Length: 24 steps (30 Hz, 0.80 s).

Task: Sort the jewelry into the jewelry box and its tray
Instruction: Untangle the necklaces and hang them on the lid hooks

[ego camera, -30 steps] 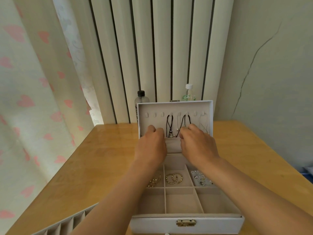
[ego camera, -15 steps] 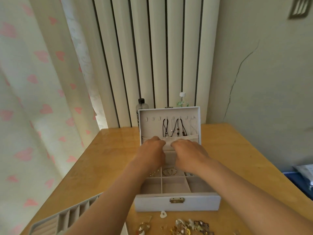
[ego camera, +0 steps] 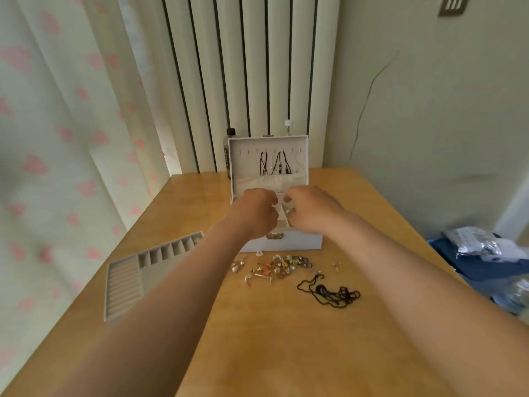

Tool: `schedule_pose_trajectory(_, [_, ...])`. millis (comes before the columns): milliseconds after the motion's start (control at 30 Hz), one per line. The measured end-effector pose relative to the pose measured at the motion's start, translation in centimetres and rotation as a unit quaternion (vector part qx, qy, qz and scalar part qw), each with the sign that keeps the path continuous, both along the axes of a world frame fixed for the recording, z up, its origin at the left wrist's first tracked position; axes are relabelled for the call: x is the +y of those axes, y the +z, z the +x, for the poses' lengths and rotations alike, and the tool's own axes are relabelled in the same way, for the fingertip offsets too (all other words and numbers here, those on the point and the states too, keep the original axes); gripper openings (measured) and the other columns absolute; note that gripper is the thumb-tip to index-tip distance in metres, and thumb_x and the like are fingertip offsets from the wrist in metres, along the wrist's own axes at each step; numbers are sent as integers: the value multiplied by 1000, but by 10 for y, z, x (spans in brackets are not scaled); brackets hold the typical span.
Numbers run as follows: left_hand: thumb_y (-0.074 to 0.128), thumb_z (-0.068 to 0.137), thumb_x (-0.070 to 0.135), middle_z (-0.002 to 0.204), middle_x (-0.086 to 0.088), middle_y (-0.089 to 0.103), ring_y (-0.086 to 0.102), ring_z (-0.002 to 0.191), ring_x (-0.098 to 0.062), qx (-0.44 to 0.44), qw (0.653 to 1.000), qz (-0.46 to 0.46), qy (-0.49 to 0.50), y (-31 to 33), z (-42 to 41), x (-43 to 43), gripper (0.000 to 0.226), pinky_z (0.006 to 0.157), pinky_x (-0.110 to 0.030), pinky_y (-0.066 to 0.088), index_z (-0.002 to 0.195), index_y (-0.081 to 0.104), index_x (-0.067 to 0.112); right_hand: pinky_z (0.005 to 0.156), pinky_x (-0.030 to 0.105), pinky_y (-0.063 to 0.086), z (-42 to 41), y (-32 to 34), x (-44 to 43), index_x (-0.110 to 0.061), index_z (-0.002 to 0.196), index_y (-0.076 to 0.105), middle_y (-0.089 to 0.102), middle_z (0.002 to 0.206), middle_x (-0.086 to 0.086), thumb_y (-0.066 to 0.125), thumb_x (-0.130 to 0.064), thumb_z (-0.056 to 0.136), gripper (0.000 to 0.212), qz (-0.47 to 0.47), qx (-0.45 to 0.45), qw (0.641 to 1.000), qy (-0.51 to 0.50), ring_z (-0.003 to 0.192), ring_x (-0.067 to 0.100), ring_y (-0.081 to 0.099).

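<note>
Bare left hand (ego camera: 254, 213) and right hand (ego camera: 312, 210), forearms bare too.

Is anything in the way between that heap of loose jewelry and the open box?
Nothing visible: the heap of loose jewelry lies right before the jewelry box, lid upright. Only the left hand and right hand hang above its compartments.

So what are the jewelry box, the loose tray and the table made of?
The jewelry box looks like white faux leather or coated board, smooth and matte, with a brass-coloured clasp. The tray looks lined in pale grey velvety fabric: soft, no shine. The table looks like light wood or veneer, varnished: grain and reflections show.
</note>
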<state>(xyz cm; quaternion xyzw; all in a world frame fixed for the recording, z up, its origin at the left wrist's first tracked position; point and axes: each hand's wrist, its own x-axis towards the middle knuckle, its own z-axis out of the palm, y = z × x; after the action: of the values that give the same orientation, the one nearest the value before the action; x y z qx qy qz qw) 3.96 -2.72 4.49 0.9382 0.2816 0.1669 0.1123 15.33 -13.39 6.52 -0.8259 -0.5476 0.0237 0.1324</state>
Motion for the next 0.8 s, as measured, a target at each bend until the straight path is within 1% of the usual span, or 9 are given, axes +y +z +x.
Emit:
schedule_pose_trajectory(67, [51,94,14,126,-9,66,61,112,-28,10,1000,-1,-7,-9,-11,-15,36,95,-41,52,128,64,12,95,41,51,-7,-6,-16,-19,129,58,57,132,2,53,-12,90,40,7,34,999,-7,117,25,56])
schedule_pose_trajectory(133, [53,94,14,122,-9,67,62,109,-28,25,1000,-5,-13,-20,-21,-29,33,94,-41,52,125,66,11,93,42,53,-12,-13,-31,-20,118,63,61,124,2,53,-9,90,31,18,60,998,-14,110,24,58])
schedule_pose_trajectory(233, [56,94,13,124,-8,67,61,113,-27,35,999,-21,-33,-39,-32,-48,34,97,-40,51,126,65,11,83,42,58,-16,-27,-50,-19,101,68,62,109,-2,54,-5,89,23,8,84,996,-21,96,21,61])
schedule_pose_trajectory(333, [59,94,15,125,-6,66,60,114,-25,63,995,-39,-65,-58,-35,-66,33,96,-37,50,126,65,11,82,38,58,-11,-45,-64,-22,91,70,67,107,-2,54,-5,88,24,-27,93,995,-32,96,20,63])
schedule_pose_trajectory(467, [62,93,20,121,-4,68,61,109,-24,94,989,-50,-108,-82,-29,-86,32,91,-35,51,124,67,16,80,45,58,2,-70,-83,-8,90,72,70,101,10,54,-9,83,20,-98,100,989,-55,82,19,62])
schedule_pose_trajectory(533, [60,92,19,119,-5,68,61,108,-25,107,986,-48,-122,-91,-23,-93,31,90,-34,50,122,69,18,80,40,58,5,-80,-93,-12,90,73,71,97,4,63,-17,80,15,-126,107,985,-54,86,24,66])
schedule_pose_trajectory(633, [58,93,19,113,-8,66,60,105,-27,118,984,-31,-128,-98,-15,-97,28,87,-34,49,117,71,20,79,33,57,7,-90,-102,-21,89,70,66,94,-4,76,-26,77,15,-152,115,981,-40,89,18,64])
schedule_pose_trajectory(733, [57,94,18,109,-9,63,59,102,-29,128,983,-15,-128,-101,-9,-96,20,83,-34,49,108,71,17,73,26,50,11,-99,-101,-25,88,66,60,95,-5,72,-18,82,11,-136,109,984,-34,90,18,61])
schedule_pose_trajectory(800, [55,96,18,109,-10,60,58,102,-29,134,983,-9,-126,-102,-8,-96,17,82,-34,47,105,69,15,70,25,48,12,-104,-100,-23,83,66,64,96,-2,66,-12,84,11,-132,104,985,-34,89,19,61])
